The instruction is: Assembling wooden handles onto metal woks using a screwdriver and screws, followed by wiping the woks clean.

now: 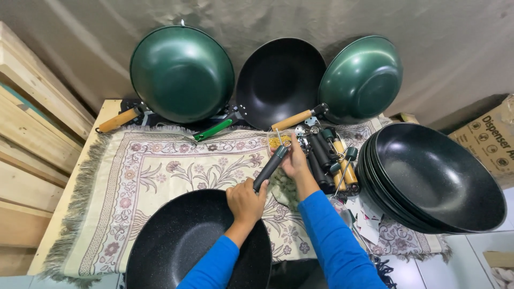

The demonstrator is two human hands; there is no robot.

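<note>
Two arms enter from near edge, both in long bright blue sleeves; left sleeve [214, 265] plain, smooth knit-like fabric, cuff ending snug at wrist; right sleeve [337, 241] same blue, soft folds along forearm, cuff likewise at wrist; left hand [245, 202] bare, no glove, no ring or watch visible; right hand [294, 160] bare too, partly hidden; no markings or logos on fabric.
</note>
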